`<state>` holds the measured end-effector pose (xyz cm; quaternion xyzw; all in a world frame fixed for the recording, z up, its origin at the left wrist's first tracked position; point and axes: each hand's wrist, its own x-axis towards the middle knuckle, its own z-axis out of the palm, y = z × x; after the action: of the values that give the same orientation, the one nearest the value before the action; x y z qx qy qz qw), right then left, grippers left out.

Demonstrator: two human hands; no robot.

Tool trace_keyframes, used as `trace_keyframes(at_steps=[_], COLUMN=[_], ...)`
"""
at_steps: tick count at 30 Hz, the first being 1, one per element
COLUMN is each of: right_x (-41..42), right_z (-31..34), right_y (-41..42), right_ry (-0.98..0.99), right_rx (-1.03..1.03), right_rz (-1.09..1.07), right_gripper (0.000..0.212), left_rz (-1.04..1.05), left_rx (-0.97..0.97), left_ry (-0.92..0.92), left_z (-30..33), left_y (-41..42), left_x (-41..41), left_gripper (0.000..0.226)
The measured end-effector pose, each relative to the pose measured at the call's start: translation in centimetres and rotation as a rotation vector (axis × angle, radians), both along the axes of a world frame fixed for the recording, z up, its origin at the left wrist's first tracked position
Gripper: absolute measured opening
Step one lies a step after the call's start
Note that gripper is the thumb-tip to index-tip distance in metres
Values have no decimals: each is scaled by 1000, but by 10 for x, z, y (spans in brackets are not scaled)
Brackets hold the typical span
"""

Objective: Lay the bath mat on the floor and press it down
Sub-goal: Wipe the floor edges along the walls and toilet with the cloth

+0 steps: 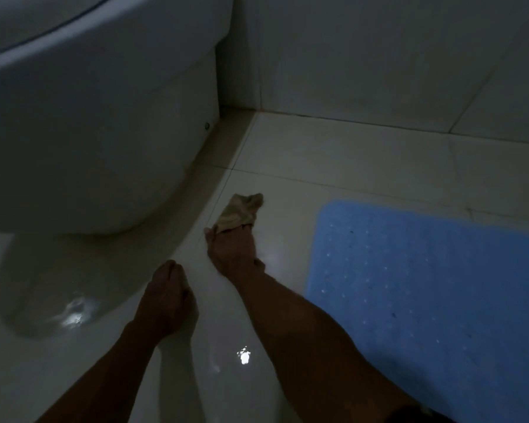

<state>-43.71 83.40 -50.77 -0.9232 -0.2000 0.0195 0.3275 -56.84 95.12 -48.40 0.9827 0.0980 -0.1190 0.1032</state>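
Note:
A blue bath mat point(425, 288) dotted with small holes lies flat on the white tiled floor point(333, 154) at the right. My right hand point(231, 251) is just left of the mat and grips a small beige cloth point(240, 213) that sticks out beyond my fingers, low over the floor. My left hand point(165, 300) hangs nearer to me, left of the right arm, with its fingers loosely curled and nothing in it. Neither hand touches the mat.
A white toilet point(89, 132) fills the upper left, its base close to my hands. A tiled wall point(379, 56) stands behind. The glossy floor shows bright reflections between my forearms.

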Motion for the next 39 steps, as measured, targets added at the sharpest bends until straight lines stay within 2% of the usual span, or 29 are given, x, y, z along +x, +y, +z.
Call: trace_keyframes(at_steps=[2, 7, 9, 11, 13, 14, 18, 20, 23, 25, 27, 29, 31, 36, 38, 39], right_x=[-24, -70, -84, -82, -65, -61, -41, -42, -57, -72, -86, -93, -115, -167, -166, -164], right_z=[2, -24, -44, -57, -58, -58, -42, -37, -24, -26, -33, -44, -49, -41, -33, -26], right_y=[32, 52, 41, 23, 0, -14, -72, -90, -115, -132, -143, -147, -141, -99, -74, -63], right_ry=[88, -184, -321, -457, -476, -424, -281, -278, -368, -406, -559, -611, -599, -336, -259, -223], right_rx=[60, 40, 97, 102, 73, 47, -190, -249, -492, -626, -761, -744, -726, -562, -569, -508], right_rz=[57, 235, 279, 267, 177, 92, -115, -186, -151, -101, -156, -137, -180, -275, -340, -339], right_gripper=[57, 34, 43, 56, 61, 62, 69, 64, 29, 35, 37, 35, 37, 29, 36, 41], left_rz=[22, -32, -27, -63, -129, -146, -165, -198, -264, -286, -330, -414, -438, -493, -467, -450], left_rx=[-2, 156, 139, 92, 43, 28, -40, -62, -77, -67, -42, -35, -17, -13, -12, -16], left_ry=[5, -17, -12, -93, -151, -190, -225, -208, -174, -157, -193, -216, -260, -317, -339, -336], left_z=[-8, -1, 5, 4, -2, -7, -7, -5, -5, -3, -2, -4, -9, -12, -8, -9], left_y=[25, 86, 91, 86, 69, 60, 14, 0, -4, 2, 10, 17, 26, 49, 61, 66], left_x=[-23, -63, -65, -53, -37, -34, -24, -28, -34, -34, -30, -24, -22, -18, -19, -21], left_gripper=[64, 58, 60, 60, 61, 61, 56, 57, 60, 62, 63, 61, 56, 47, 48, 50])
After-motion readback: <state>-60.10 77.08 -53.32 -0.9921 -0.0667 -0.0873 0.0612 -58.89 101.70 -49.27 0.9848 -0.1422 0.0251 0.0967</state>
